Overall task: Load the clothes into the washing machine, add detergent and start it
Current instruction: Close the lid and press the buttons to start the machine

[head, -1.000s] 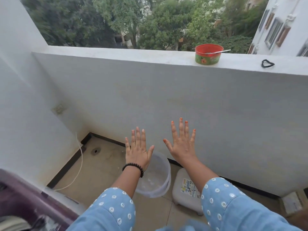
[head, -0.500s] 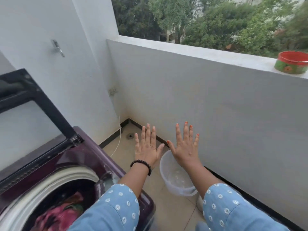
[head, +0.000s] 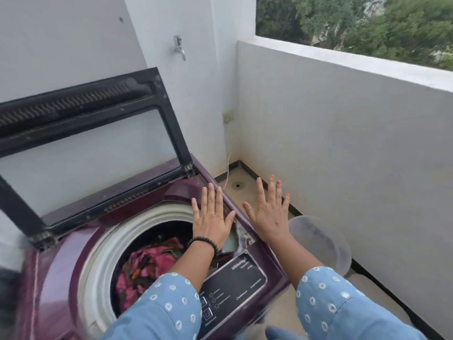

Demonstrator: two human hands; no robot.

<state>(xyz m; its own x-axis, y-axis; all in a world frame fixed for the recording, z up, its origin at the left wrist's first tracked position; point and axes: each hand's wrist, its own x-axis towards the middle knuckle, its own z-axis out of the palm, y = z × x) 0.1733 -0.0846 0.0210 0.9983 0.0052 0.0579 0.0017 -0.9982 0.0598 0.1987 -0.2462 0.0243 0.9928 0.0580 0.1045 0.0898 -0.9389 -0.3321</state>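
Both arms stretched forward in pale blue, white-dotted sleeves, palms down. Left hand (head: 210, 220) flat, fingers straight and close together, black beaded bracelet (head: 204, 242) at the wrist. Right hand (head: 268, 212) spread wide, orange-painted nails showing. Nothing held in either.

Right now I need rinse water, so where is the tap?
In the head view the tap is upper left of centre, on the white wall above the washing machine's raised lid, left of the balcony corner.
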